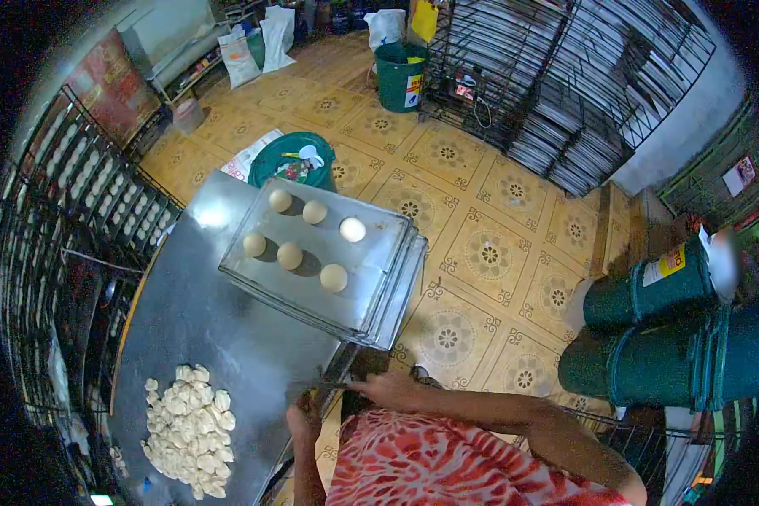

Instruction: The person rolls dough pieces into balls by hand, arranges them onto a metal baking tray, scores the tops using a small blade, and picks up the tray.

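My left hand is at the table's near edge, its fingers curled and partly in shadow. Just right of it, my right hand is closed and points left. A thin dark strip runs between the two hands; its kind is too dim to make out. Beyond them, a stack of metal baking trays rests on the table corner. Several round dough balls sit in two rows on the top tray. A heap of cut dough pieces lies on the dark tabletop to the left.
A tall rack with trays of dough balls stands left of the table. A green tub is behind the trays. Lidded green buckets stand at right. A wire rack lines the far wall, beside a green bin on the tiled floor.
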A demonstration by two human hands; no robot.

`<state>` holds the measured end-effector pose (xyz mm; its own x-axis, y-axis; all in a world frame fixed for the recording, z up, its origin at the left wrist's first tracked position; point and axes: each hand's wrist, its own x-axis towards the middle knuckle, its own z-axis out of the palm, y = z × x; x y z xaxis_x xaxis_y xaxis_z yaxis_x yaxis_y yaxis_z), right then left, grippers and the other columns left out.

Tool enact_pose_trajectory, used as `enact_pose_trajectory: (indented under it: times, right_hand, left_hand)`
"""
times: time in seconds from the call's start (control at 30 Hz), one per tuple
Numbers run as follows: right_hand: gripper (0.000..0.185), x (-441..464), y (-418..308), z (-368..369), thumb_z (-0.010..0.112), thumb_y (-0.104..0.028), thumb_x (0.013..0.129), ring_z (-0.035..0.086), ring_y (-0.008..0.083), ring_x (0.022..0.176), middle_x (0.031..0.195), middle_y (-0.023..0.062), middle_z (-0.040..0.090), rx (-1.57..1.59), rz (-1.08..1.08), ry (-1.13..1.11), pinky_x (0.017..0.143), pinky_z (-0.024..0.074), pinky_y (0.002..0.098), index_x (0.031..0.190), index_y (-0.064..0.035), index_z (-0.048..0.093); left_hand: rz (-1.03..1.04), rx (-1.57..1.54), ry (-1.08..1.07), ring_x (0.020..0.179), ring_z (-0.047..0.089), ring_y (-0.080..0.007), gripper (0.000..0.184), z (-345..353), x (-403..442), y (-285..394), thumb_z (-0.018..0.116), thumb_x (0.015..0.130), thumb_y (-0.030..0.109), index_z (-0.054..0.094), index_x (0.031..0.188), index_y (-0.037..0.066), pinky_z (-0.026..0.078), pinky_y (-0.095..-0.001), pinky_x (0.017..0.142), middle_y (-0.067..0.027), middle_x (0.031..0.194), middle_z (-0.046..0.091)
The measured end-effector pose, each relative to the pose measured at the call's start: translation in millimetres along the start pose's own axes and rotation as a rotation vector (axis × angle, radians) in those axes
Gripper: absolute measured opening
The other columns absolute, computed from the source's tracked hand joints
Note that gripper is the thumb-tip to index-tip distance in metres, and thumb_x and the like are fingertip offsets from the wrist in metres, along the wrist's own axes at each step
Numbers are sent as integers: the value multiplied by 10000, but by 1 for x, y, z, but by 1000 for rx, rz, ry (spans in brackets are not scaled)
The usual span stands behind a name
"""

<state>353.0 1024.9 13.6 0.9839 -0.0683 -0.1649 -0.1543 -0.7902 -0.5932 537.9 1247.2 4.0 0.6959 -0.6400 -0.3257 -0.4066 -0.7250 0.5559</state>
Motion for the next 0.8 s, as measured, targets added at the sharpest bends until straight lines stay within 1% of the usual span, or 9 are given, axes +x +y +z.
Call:
enact_pose_trajectory:
  times: [0.07,0.17,0.33,0.4,0.47,0.6,0.67,0.77,0.8]
  right_hand:
    - [447,13,29,7,518,-251,1011,730,344,869,873,165,675,173,181,-149,700,577,467,1454,-230,567]
    - [399,8,5,2,581,-329,962,698,247,694,758,84,670,-245,35,20,604,550,419,1342,-239,664]
    - [590,17,15,16,620,-250,929,709,318,746,806,80,704,-126,41,17,941,454,551,1506,-235,501]
    - [578,14,-5,-12,624,-234,930,716,340,800,861,119,719,-132,38,-212,868,506,540,1497,-230,511]
    - [569,18,17,11,618,-196,935,725,338,825,887,146,722,67,86,-48,772,550,512,1494,-212,513]
    - [563,14,-19,-23,614,-166,942,732,332,839,879,143,724,-152,50,-192,687,570,476,1494,-187,509]
    - [570,20,12,0,614,-188,950,727,325,817,838,138,707,-1,112,-99,682,572,481,1509,-200,500]
    - [553,13,-7,-22,604,-313,985,695,327,750,880,163,674,-224,93,-204,634,567,491,1523,-254,490]
    - [541,14,7,1,590,-313,996,696,326,767,916,159,667,-88,134,-161,622,566,483,1524,-263,488]
  left_hand:
    - [14,20,70,982,692,-463,349,13,-5,-16,610,999,279,711,1176,-4,543,-512,831,-273,1039,721]
    - [-62,-24,97,962,680,-477,341,-13,-15,22,653,963,283,712,1187,31,536,-530,813,-264,1006,721]
    - [-106,19,113,962,661,-491,311,9,-12,-6,649,950,253,716,1178,53,534,-543,805,-280,1021,706]
    - [-119,-23,133,974,661,-490,309,8,-18,-8,639,952,243,714,1182,51,535,-546,813,-284,1035,703]
    - [-83,-55,174,993,664,-486,314,17,-16,-15,631,960,237,710,1199,48,535,-551,834,-285,1060,702]
    - [-218,-23,6,1091,675,-450,329,4,-19,-14,634,965,166,675,1267,43,557,-479,909,-250,1174,711]
    - [51,2,179,1023,662,-486,353,17,-14,-29,608,987,235,686,1247,10,541,-528,867,-298,1118,695]
    - [-38,-187,162,1068,688,-440,359,10,-13,-18,620,994,205,670,1278,-9,545,-480,919,-272,1162,711]
    - [-98,-164,112,1081,701,-410,364,1,-17,-11,635,993,198,664,1290,-10,543,-462,935,-254,1163,722]
